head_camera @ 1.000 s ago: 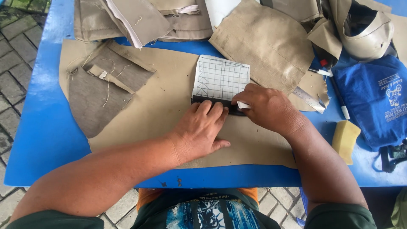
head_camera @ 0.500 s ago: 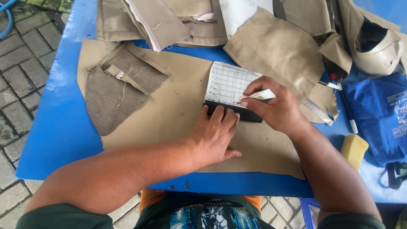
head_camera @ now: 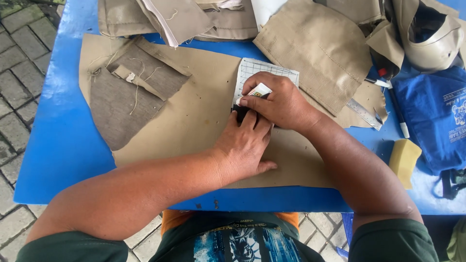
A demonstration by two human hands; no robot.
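- A small white card was pinched in our right hand, fingers closed narrowly around it, held at the left end of a black strip.
- The strip lay along the lower edge of a gridded white sheet, mostly hidden under both hands.
- Our left hand pressed flat on the strip, fingers together and stretched out, holding nothing.
- We judged the card light and fairly stiff, best gripped by its edges; the strip looked thin and bendy, and likely to slide unless pinned from above.
- All this sat on a large tan sheet, soft and floppy by its look, spread over a blue table.
- A grey fabric piece with loose threads lay to the left.
- More tan pieces were piled along the far edge.
- To the right were a metal ruler, a pen, a yellow sponge and a blue bag; we could not see what the bag contained.
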